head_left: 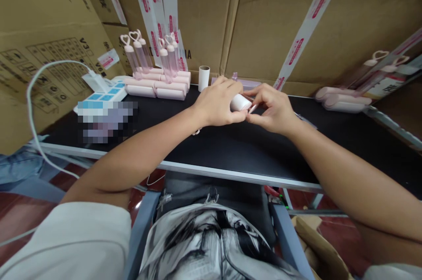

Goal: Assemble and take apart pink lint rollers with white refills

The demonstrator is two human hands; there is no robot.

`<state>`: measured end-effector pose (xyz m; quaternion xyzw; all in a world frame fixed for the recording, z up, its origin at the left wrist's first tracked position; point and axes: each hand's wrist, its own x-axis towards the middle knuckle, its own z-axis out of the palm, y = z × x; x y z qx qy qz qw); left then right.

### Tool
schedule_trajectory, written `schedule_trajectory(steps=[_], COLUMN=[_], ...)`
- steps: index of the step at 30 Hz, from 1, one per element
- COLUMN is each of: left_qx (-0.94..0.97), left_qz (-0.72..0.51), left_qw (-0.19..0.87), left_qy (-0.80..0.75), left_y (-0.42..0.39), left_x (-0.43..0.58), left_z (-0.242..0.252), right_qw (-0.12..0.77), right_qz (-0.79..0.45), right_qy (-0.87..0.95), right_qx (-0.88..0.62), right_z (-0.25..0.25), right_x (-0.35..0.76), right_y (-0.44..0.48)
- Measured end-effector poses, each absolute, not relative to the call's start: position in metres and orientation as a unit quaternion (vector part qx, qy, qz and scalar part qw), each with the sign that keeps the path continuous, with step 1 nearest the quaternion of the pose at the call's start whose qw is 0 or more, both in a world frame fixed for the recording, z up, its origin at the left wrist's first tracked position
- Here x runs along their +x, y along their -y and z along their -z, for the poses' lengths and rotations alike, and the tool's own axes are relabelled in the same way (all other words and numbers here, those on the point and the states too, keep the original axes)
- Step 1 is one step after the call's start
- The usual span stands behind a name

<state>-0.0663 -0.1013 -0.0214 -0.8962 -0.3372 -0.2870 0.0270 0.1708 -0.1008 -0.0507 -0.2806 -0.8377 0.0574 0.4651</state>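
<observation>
Beyond my patterned shirt (pixel 211 236), my left hand (pixel 217 105) clasps the white roll (pixel 240 102), its long axis running rightward. My right hand (pixel 274 110) pinches its exposed end.

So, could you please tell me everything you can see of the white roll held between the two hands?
The white roll is a short, smooth cylinder, paper-like in look, lying sideways over the black table. The left hand wraps its left part, hiding much of it; the right hand pinches a thin pale edge at its right end. Whether it touches the table cannot be told.
</observation>
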Motion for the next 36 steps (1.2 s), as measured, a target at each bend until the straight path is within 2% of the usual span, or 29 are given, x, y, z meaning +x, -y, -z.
schedule_trajectory(steps=[8,15,20,24,27,30,36], left_qx=[-0.888,-0.875,-0.869,-0.871,-0.831,-0.759,-0.677], left_qz=[0.316,0.316,0.313,0.358,0.404,0.398,0.376], left_qw=[0.044,0.070,0.049,-0.084,-0.267,-0.432,-0.561], left_qy=[0.331,0.359,0.380,0.327,0.274,0.281,0.294], left_y=[0.083,0.086,0.085,0.073,0.069,0.075,0.090], left_x=[-0.075,-0.072,-0.073,-0.074,-0.071,-0.067,-0.061], left_z=[0.026,0.030,0.031,0.039,0.044,0.042,0.034], right_qw=[0.532,0.526,0.512,0.513,0.521,0.513,0.546], right_qz=[-0.260,-0.297,-0.302,-0.294,-0.324,-0.366,-0.353], right_qy=[0.756,0.751,0.758,0.761,0.742,0.723,0.706], right_qx=[-0.277,-0.268,-0.269,-0.267,-0.270,-0.284,-0.281], right_z=[0.054,0.055,0.058,0.058,0.057,0.055,0.051], right_x=[0.162,0.160,0.156,0.156,0.158,0.158,0.148], right_y=[0.105,0.105,0.108,0.105,0.101,0.100,0.105])
